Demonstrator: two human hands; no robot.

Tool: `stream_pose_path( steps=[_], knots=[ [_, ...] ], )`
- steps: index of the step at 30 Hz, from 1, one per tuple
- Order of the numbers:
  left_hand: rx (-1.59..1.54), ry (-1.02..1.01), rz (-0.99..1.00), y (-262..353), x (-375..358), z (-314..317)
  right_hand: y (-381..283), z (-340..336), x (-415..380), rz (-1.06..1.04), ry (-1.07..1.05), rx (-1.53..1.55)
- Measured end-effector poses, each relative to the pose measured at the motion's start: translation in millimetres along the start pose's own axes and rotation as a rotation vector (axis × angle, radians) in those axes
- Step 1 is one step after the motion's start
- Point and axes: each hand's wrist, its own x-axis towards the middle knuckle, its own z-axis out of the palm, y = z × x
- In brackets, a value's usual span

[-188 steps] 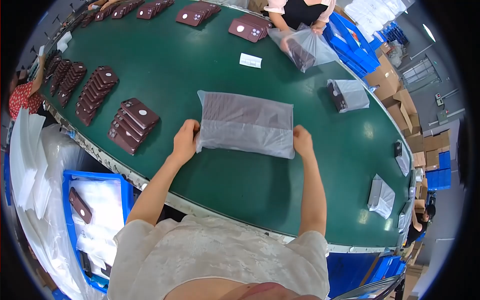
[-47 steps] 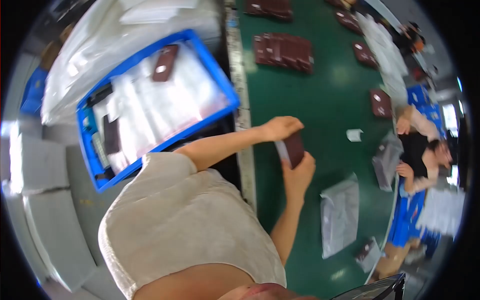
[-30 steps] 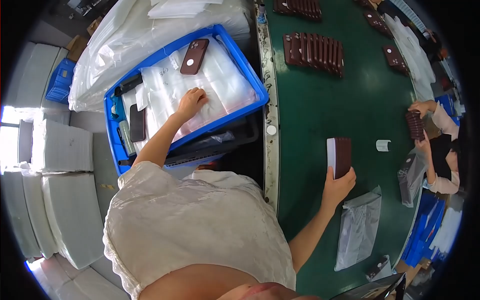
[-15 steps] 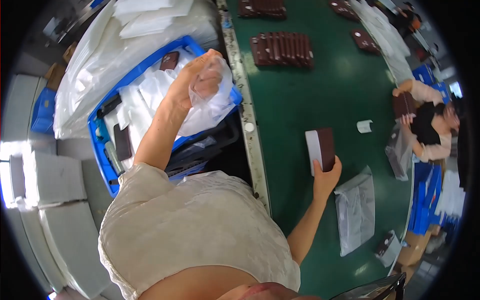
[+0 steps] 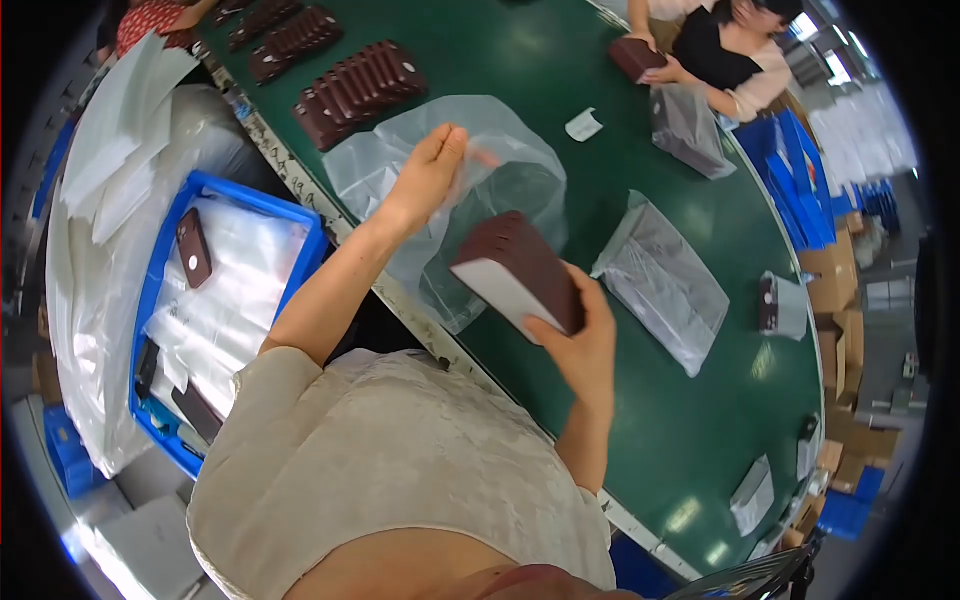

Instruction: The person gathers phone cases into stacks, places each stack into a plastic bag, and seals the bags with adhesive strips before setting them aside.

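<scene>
My left hand (image 5: pixel 432 178) is closed on a large clear plastic bag (image 5: pixel 525 140), pinching it near the top. The bag spreads over the green table on both sides of the hand. In my right hand (image 5: pixel 587 340) is a thick stack of dark brown leather-like covers (image 5: pixel 540 268) with a white side facing me. The thumb lies on the white side and the fingers wrap behind. The stack is tilted, and its far end overlaps the bag in this view.
Rows of brown covers (image 5: pixel 365 88) stand on the green table (image 5: pixel 640 420). A filled plastic bag (image 5: pixel 668 285) lies to the right, near a white paper scrap (image 5: pixel 583 125). At left is a blue bin (image 5: pixel 313 245) of clear bags. A co-worker (image 5: pixel 720 45) handles brown pieces across the table.
My left hand has brought the plastic bag from over the blue bin to the table, where it now spreads wide. My right hand has lifted and tilted the stack toward the bag. The view has turned.
</scene>
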Motion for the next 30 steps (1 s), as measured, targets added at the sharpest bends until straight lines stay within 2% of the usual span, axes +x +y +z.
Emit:
stream_pose_path(
  steps=[2, 3, 6, 10, 11, 13, 14, 17, 18, 19, 21, 25, 28, 30],
  knots=[
    [0.378, -0.023, 0.087, -15, 6, 6, 10, 22, 5, -0.090, 0.147, -0.523],
    [0.376, -0.037, 0.089, -22, 6, 11, 16, 30, 9, -0.084, 0.160, -0.526],
    [0.755, 0.061, 0.491, -43, -4, 32, 42, 50, 33, -0.236, 0.337, -0.779],
    [0.851, -0.113, 0.490, -64, -13, 47, 87, 72, 82, -0.283, 0.275, -0.737],
    [0.850, -0.117, 0.496, -67, -19, 48, 107, 75, 92, -0.357, 0.229, -0.709],
    [0.919, 0.016, 0.610, -73, -42, 45, 131, 79, 107, -0.507, 0.133, -0.650],
    [0.953, 0.086, 0.671, -76, -53, 42, 128, 81, 110, -0.514, 0.140, -0.651],
    [1.185, 0.085, 0.550, -96, -98, 14, 116, 89, 96, -0.333, 0.385, -0.429],
    [1.250, 0.077, 0.478, -106, -111, 3, 120, 90, 94, -0.331, 0.382, -0.426],
    [1.252, 0.079, 0.476, -114, -120, -5, 128, 88, 93, -0.219, 0.367, -0.315],
    [1.283, 0.209, 0.345, -127, -134, -20, 138, 84, 87, 0.013, 0.339, -0.097],
    [1.390, 0.160, 0.328, -140, -130, -44, 131, 84, 111, 0.035, 0.343, 0.109],
    [1.066, 0.097, 0.289, -139, -125, -55, 142, 85, 145, -0.012, 0.465, 0.030],
    [1.039, 0.060, 0.343, -110, -132, -55, 145, 88, 148, -0.026, 0.523, -0.009]
  ],
)
